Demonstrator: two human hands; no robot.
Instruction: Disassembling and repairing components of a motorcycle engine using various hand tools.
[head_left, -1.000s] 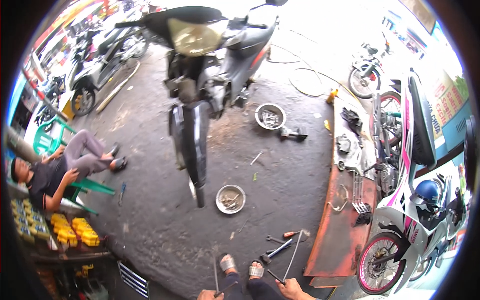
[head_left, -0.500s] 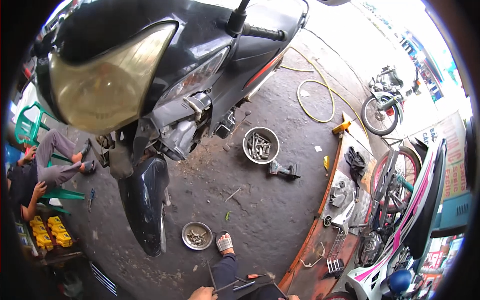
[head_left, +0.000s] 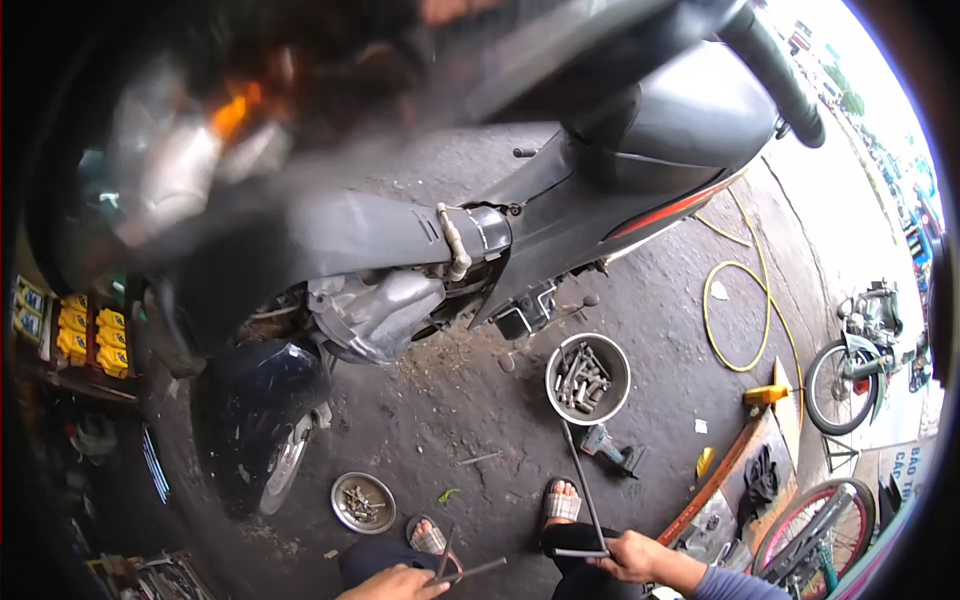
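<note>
My left hand (head_left: 398,583), at the lower edge, is closed round a T-handle wrench (head_left: 470,573) with thin grey bars. To its right, my right hand (head_left: 632,556) grips the crossbar of a longer T-handle wrench (head_left: 583,480). That wrench's shaft points away from me, its far end appearing beside the metal bowl of sockets (head_left: 552,385). A black motor scooter (head_left: 520,240) stands close in front, its nearest upper part blurred. Part of its side shows a bare grey housing (head_left: 380,310) and a black front mudguard (head_left: 260,420). Neither wrench visibly touches the scooter.
A small dish of bolts (head_left: 363,503) lies near my left foot. A cordless power tool (head_left: 612,452) lies beside the socket bowl. Right are an orange-edged ramp (head_left: 715,470), a yellow hose (head_left: 738,367) and a parked motorbike (head_left: 850,370). Yellow bottles (head_left: 112,340) stand left.
My view has shifted, with the scooter now nearer. My right hand has come further into view, showing the long T-handle wrench. Both feet now show; the seated person at left no longer does.
</note>
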